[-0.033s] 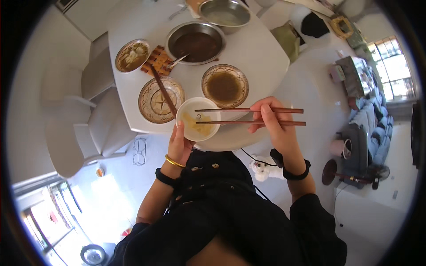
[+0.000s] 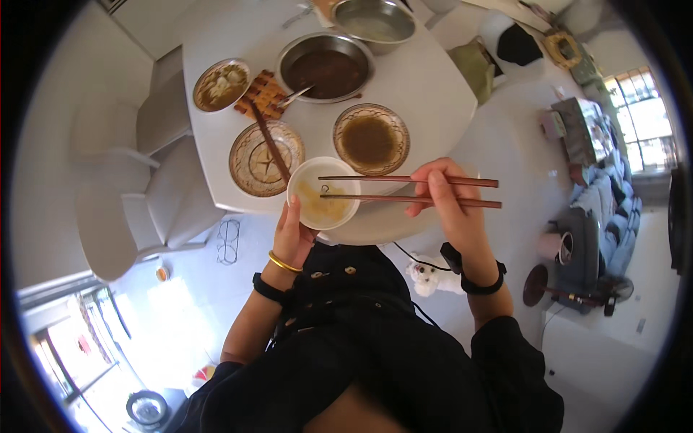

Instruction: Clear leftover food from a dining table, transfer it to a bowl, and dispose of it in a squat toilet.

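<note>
My left hand (image 2: 291,232) grips a small white bowl (image 2: 346,216) by its near left side, just over the table's front edge. Pale yellow food (image 2: 317,207) lies in the bottom of the bowl. In my right hand (image 2: 446,191) is a pair of brown chopsticks (image 2: 404,197), held apart and pointing left, with their tips over the bowl's inside. Nothing is pinched between the tips. Behind the bowl are a patterned plate (image 2: 247,155) with another pair of chopsticks (image 2: 268,144) across it, and a patterned dish of brown sauce (image 2: 369,141).
Farther back on the white table (image 2: 426,94) stand a metal basin of dark soup (image 2: 325,68) with a spoon handle, another metal basin (image 2: 374,20), a bowl of food (image 2: 221,86) and a woven mat (image 2: 262,96). Chairs (image 2: 184,195) are at left. A white dog (image 2: 427,278) is below the table.
The table and its dishes have shifted slightly right and up in the view. My hands, the bowl and the chopsticks stay almost the same.
</note>
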Action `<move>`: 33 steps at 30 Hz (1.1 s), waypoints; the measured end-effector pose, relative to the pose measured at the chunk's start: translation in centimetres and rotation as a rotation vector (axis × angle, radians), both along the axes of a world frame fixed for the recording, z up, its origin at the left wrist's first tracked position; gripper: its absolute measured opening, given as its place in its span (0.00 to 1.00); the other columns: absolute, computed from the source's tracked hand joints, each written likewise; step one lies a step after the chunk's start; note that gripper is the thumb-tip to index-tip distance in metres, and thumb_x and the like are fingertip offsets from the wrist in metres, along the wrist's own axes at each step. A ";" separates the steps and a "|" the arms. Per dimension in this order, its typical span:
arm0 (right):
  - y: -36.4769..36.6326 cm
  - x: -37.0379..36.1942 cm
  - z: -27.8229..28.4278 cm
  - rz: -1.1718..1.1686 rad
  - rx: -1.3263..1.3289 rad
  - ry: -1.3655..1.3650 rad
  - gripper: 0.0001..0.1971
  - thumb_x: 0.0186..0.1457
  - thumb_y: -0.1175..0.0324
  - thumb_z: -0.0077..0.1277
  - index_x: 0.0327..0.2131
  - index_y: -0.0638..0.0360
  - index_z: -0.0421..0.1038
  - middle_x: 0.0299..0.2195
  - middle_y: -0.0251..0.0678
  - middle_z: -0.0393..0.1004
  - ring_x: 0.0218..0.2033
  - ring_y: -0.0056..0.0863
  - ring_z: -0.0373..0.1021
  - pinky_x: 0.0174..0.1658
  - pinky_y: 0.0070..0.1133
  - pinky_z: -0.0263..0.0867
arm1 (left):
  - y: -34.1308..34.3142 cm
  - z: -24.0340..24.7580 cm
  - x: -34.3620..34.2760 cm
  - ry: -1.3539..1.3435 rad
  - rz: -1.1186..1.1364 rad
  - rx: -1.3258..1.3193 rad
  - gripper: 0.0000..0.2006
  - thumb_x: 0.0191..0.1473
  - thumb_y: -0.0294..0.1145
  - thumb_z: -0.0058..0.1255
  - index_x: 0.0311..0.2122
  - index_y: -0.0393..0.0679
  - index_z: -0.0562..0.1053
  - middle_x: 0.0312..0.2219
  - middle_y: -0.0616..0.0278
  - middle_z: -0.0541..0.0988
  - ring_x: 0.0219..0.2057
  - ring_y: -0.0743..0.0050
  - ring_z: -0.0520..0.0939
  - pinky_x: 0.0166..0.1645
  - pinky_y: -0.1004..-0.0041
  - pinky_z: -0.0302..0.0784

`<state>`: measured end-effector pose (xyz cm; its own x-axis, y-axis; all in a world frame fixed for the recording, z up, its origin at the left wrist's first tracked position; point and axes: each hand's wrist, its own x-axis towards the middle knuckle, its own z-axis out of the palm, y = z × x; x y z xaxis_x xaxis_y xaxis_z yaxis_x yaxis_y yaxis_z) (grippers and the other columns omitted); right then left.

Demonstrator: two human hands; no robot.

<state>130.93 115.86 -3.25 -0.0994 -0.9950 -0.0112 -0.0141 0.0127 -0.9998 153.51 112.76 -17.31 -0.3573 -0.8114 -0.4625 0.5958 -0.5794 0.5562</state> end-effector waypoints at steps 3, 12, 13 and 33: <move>-0.7 0.1 -0.1 0.013 -0.047 -0.031 0.13 0.58 0.64 0.36 0.30 0.65 0.64 0.22 0.32 0.64 0.19 0.19 0.66 0.25 0.15 0.65 | 0.6 0.6 1.0 0.053 0.052 -0.018 0.21 0.57 0.43 0.35 0.52 0.44 0.57 0.45 0.61 0.68 0.44 0.71 0.71 0.46 0.72 0.69; -2.3 4.4 -0.6 -0.010 0.019 -0.430 0.20 0.59 0.59 0.28 0.32 0.67 0.65 0.29 0.39 0.66 0.25 0.28 0.68 0.36 0.28 0.69 | -2.1 0.7 8.6 0.127 0.210 -0.051 0.22 0.56 0.44 0.36 0.53 0.44 0.56 0.47 0.61 0.66 0.48 0.67 0.68 0.50 0.68 0.66; -2.7 4.9 -0.5 -0.002 0.004 -0.421 0.20 0.59 0.59 0.28 0.32 0.67 0.65 0.29 0.39 0.66 0.25 0.28 0.68 0.36 0.28 0.69 | -3.1 0.6 9.9 0.096 0.217 -0.064 0.22 0.56 0.44 0.36 0.52 0.44 0.56 0.47 0.60 0.66 0.48 0.66 0.69 0.49 0.68 0.67; -23.4 31.6 -7.0 -0.392 -0.210 0.274 0.04 0.52 0.76 0.43 0.31 0.63 0.68 0.27 0.35 0.65 0.25 0.17 0.65 0.28 0.13 0.63 | -21.2 -4.3 28.7 -0.084 0.196 -0.050 0.18 0.55 0.42 0.40 0.48 0.46 0.59 0.42 0.61 0.69 0.43 0.67 0.73 0.44 0.68 0.72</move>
